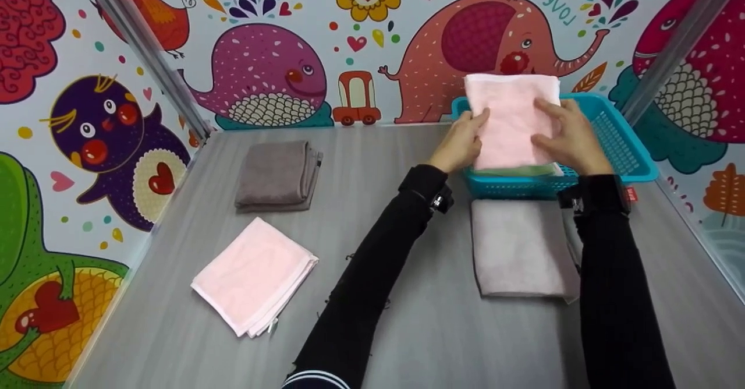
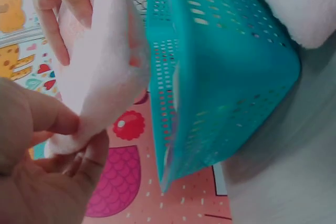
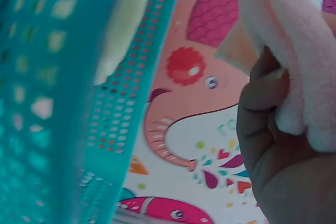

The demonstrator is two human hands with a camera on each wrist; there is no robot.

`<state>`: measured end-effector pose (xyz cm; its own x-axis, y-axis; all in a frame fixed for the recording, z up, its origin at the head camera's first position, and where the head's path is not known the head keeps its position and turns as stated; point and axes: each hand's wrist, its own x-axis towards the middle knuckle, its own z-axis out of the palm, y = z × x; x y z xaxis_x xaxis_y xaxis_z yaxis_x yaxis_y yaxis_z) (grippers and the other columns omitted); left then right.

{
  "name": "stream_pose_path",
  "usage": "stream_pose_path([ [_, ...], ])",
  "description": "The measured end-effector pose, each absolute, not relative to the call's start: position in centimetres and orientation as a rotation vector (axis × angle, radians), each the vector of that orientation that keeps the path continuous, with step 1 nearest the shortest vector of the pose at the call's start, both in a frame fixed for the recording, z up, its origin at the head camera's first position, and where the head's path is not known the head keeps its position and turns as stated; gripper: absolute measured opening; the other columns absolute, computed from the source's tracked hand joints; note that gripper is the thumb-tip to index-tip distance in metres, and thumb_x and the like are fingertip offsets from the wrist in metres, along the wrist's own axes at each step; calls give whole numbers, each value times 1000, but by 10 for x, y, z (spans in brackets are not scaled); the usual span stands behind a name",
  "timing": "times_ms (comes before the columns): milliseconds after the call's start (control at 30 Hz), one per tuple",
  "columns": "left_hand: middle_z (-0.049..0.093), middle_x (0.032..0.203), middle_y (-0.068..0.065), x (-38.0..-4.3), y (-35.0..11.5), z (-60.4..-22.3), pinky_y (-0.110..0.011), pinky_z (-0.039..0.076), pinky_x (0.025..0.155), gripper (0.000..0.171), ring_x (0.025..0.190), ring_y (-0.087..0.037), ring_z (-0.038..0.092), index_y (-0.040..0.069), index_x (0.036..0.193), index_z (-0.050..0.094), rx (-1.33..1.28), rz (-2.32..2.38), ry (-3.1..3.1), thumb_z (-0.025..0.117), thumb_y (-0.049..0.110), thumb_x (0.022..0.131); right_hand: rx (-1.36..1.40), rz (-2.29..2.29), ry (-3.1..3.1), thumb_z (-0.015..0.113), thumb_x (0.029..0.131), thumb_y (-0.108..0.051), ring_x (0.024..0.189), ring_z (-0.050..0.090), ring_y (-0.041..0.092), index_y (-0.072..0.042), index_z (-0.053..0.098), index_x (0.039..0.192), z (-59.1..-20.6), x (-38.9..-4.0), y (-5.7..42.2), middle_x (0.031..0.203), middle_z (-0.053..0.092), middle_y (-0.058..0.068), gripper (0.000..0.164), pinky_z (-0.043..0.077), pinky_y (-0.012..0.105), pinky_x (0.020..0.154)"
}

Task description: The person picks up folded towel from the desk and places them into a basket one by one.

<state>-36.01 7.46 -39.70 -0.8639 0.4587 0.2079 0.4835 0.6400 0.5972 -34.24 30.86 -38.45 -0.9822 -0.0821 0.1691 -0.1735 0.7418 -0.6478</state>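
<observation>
Both hands hold a folded pink towel (image 1: 512, 124) up over the left part of a teal plastic basket (image 1: 617, 127). My left hand (image 1: 463, 141) pinches its left edge between thumb and fingers, which the left wrist view shows close up on the towel (image 2: 100, 77). At the opposite edge, my right hand (image 1: 570, 135) grips it, thumb on the near face and fingers curled behind in the right wrist view, where the towel (image 3: 299, 51) hangs in thick folds. Below the towel, a strip of green cloth (image 1: 518, 170) shows inside the basket.
Just in front of the basket lies a folded light grey towel (image 1: 524, 249), partly behind the right forearm. On the left side of the grey table (image 1: 372, 232) are a folded darker grey towel (image 1: 273, 176) and another folded pink towel (image 1: 253, 275). Cartoon-printed panels (image 1: 268, 74) stand around the table.
</observation>
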Motion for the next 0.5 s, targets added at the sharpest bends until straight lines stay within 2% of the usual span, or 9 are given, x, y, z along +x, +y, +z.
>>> stream_pose_path([
  [167, 47, 153, -14, -364, 84, -416, -26, 45, 105, 65, 124, -21, 54, 12, 163, 30, -763, -902, -2923, 51, -2, 103, 218, 1100, -2897, 68, 97, -7, 138, 29, 50, -19, 26, 165, -404, -351, 315, 160, 25, 29, 81, 32, 70, 115],
  [267, 45, 157, -10, -364, 92, -424, -28, 38, 114, 63, 136, -21, 49, 14, 163, 31, -719, -689, -3007, 53, 4, 105, 211, 1103, -2964, 67, 97, -7, 139, 27, 52, -19, 22, 165, -415, -355, 317, 162, 21, 31, 83, 30, 72, 115],
  [400, 54, 151, -3, -360, 104, -430, -31, 37, 104, 51, 133, -18, 50, 18, 157, 45, -644, -214, -3026, 54, 20, 107, 247, 1030, -3022, 67, 94, -5, 136, 31, 54, -9, 24, 164, -428, -359, 318, 159, 22, 36, 82, 31, 72, 113],
  [500, 53, 150, 0, -358, 109, -434, -31, 36, 99, 40, 130, -16, 49, 22, 146, 58, -559, 32, -3010, 52, 32, 108, 248, 996, -3067, 67, 93, -3, 135, 34, 54, -6, 25, 164, -435, -361, 317, 159, 23, 37, 82, 33, 71, 112],
])
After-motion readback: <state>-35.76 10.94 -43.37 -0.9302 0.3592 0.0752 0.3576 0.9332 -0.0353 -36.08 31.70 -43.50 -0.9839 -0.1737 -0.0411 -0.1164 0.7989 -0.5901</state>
